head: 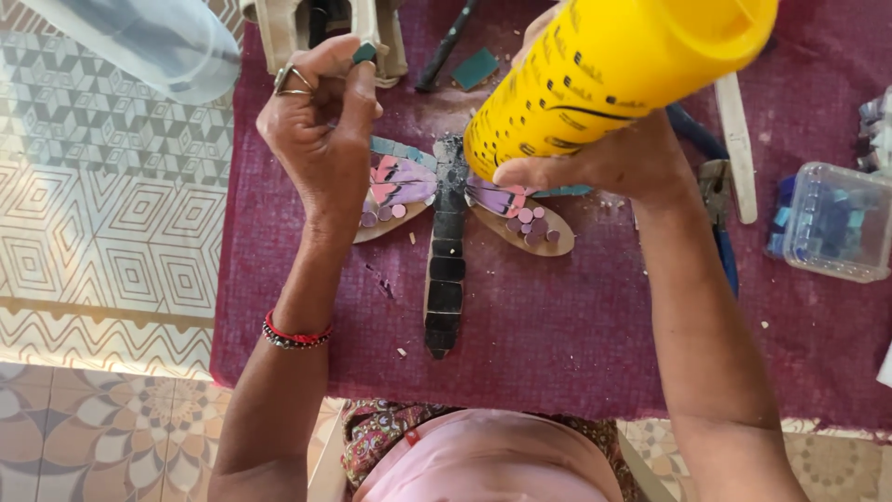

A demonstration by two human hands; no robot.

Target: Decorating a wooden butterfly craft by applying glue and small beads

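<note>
Maroon cloth (576, 325) covers the bench, with patterned tile floor showing past its left edge. Left hand (321, 139) pinches a small teal tile piece (364, 53) between thumb and fingertip near the bench's far edge; it looks light, stiff and probably sharp-edged, so gripping the flat faces makes sense. Right hand (604, 163) is wrapped around a big yellow bottle (604, 65) (smooth plastic, likely slippery), tipped over the dragonfly mosaic (448, 242) mid-bench.
</note>
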